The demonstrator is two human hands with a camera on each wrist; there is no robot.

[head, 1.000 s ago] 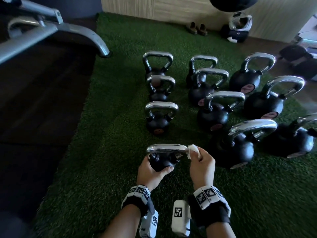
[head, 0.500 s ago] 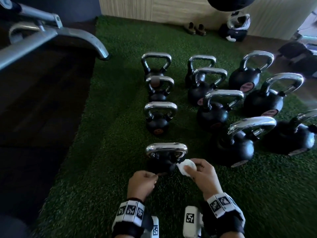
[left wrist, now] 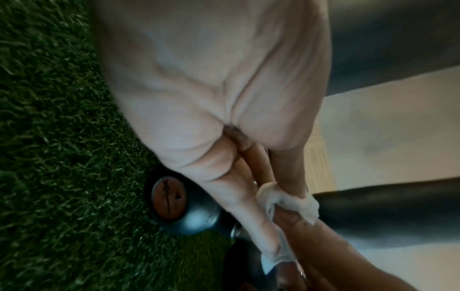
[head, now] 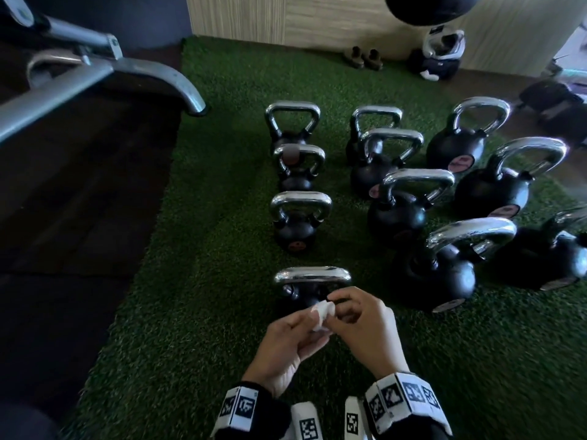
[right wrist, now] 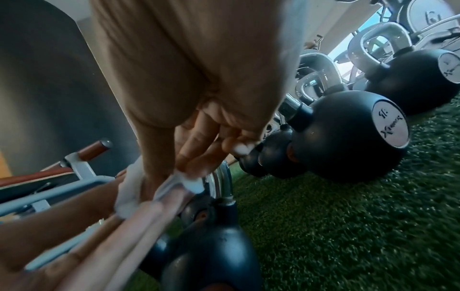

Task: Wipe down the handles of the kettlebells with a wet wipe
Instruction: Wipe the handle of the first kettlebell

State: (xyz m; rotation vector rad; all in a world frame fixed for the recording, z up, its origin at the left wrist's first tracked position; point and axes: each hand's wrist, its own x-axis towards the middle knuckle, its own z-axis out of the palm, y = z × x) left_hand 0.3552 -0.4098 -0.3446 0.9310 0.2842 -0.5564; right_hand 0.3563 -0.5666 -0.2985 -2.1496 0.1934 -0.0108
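A small white wet wipe (head: 322,312) is held between both hands just in front of the nearest kettlebell (head: 313,282), a small black one with a chrome handle. My left hand (head: 287,341) pinches the wipe (left wrist: 288,204) from the left with thumb and fingers. My right hand (head: 359,322) pinches it (right wrist: 132,189) from the right with curled fingers. Neither hand touches the kettlebell. More black kettlebells with chrome handles stand beyond: a small one (head: 298,220) straight ahead, a large one (head: 451,265) to the right.
Several kettlebells stand in rows on the green turf (head: 203,296). A grey metal bench frame (head: 95,71) reaches in at the upper left over dark floor. A pair of shoes (head: 363,58) and a bag (head: 440,55) lie by the far wall.
Both hands left the nearest kettlebell: the left let go of its body, the right lifted the wipe off the handle. They came together and now hold the wipe between them.
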